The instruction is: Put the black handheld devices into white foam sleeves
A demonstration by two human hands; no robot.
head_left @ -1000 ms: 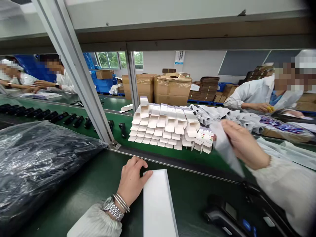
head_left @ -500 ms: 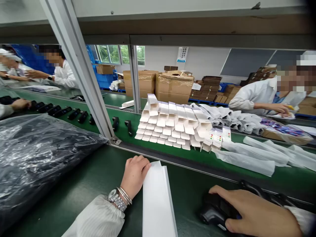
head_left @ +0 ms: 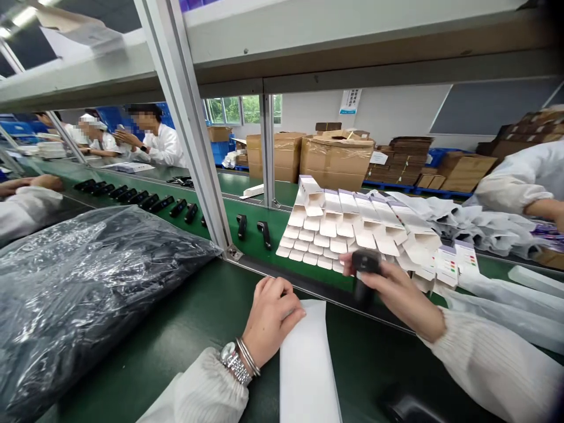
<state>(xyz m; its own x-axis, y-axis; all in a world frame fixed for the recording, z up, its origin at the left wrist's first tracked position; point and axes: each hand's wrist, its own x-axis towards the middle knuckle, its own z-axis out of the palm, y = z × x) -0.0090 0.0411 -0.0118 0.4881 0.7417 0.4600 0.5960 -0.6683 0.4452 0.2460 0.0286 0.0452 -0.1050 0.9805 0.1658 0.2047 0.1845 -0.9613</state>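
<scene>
My left hand (head_left: 275, 320), with a watch and bangles at its wrist, has its fingers curled at the upper left corner of a white packing sleeve (head_left: 308, 367), thumb on its edge. The sleeve lies flat on the green table. In my right hand (head_left: 405, 294) is a black handheld device (head_left: 366, 261) with a grip, raised beyond the sleeve and blurred by motion; its exact kind is unclear. Below my right forearm lies another dark, shiny object (head_left: 412, 405), partly cut off by the frame's edge.
Open white boxes (head_left: 352, 226) stand stacked on the green belt (head_left: 259, 267), with white sleeves (head_left: 497, 305) to their right. Several black devices (head_left: 154, 202) line the belt at left. A plastic-wrapped bundle (head_left: 97, 282) lies left, near a metal post (head_left: 189, 123). Co-workers sit across.
My right hand has lifted the black device from the table and carried it forward and left. My left hand stays at the sleeve's corner. The view has swung left.
</scene>
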